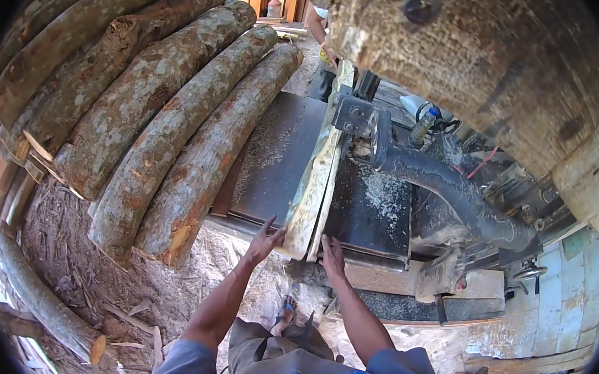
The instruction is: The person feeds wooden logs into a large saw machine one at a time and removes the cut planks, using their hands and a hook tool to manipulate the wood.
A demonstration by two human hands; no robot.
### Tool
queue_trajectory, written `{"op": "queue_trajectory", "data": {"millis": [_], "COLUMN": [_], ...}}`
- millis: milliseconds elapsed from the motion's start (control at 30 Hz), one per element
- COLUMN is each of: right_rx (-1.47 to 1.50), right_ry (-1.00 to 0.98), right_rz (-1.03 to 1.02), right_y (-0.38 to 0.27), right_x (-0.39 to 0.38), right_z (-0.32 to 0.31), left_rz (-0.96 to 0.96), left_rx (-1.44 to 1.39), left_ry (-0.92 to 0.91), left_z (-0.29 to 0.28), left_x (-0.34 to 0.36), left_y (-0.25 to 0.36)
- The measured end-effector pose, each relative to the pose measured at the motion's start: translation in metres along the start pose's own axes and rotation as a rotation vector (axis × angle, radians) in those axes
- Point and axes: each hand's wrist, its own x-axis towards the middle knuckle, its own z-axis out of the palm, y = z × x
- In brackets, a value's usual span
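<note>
A long pale plank [312, 193] with rough, bark-edged sides lies lengthwise on a dark metal saw table [269, 165]. A narrow dark gap runs up its near part, leaving a thinner strip [326, 209] along the right. My left hand [267, 243] is at the left of the plank's near end, fingers spread and at least close to touching the wood. Close to the strip's near end, my right hand [332, 257] has its fingers stretched forward by the table edge. At the far end, another person's hand [332, 57] rests on the plank.
Thick bark-covered logs [195, 139] are stacked at the left. A curved metal arm [441, 182] of the machine bends over the right of the table, where sawdust [385, 190] lies. A large wooden beam [459, 52] blocks the upper right. Wood scraps [140, 322] litter the floor.
</note>
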Motion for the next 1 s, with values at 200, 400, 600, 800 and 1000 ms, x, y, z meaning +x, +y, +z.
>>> {"op": "queue_trajectory", "data": {"millis": [200, 400, 600, 800, 1000], "right_rx": [-0.003, 0.114, 0.151, 0.153, 0.133], "right_ry": [-0.151, -0.216, -0.231, -0.22, -0.182], "right_rz": [-0.047, 0.054, 0.034, -0.019, -0.038], "right_y": [0.022, 0.031, 0.078, 0.137, 0.185], "right_x": [-0.051, -0.144, -0.214, -0.271, -0.349], "right_z": [0.009, 0.02, 0.019, 0.016, 0.006], "left_rz": [-0.077, 0.01, 0.026, 0.045, 0.007], "left_rx": [-0.16, -0.092, -0.008, -0.046, -0.115], "left_ry": [-0.205, -0.125, -0.104, -0.11, -0.11], "left_z": [0.009, 0.002, -0.004, -0.011, -0.007], "left_x": [-0.042, -0.121, -0.201, -0.274, -0.364], "left_y": [-0.011, -0.048, -0.069, -0.1, -0.095]}}
